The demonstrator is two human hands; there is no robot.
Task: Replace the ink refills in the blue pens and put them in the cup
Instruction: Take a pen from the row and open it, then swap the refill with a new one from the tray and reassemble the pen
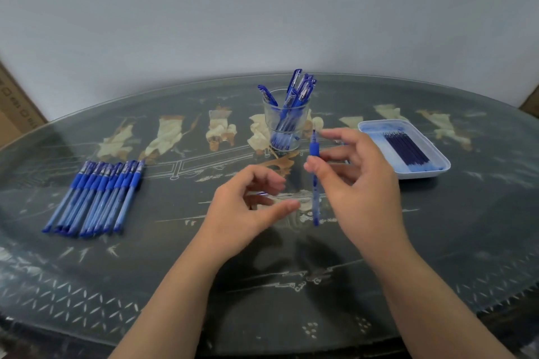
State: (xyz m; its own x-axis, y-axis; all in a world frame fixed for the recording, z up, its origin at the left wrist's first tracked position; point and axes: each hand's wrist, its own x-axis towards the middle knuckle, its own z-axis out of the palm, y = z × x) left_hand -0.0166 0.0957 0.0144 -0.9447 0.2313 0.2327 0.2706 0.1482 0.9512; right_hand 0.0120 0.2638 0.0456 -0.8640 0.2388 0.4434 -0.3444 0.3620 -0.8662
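A row of blue pens [96, 198] lies at 9 o'clock on the table [175, 271]; the left hand [250, 207] hangs loosely curled, a blue blur between its fingers, so I cannot tell whether it holds anything. The right hand [367, 183] pinches one pen [315, 198] between thumb and fingers, long axis 12 to 6, tip up. The cup [269, 119] stands at 11 o'clock from that grip, nearer the right hand; the tray [437, 167] of refills [407, 147] at 2.
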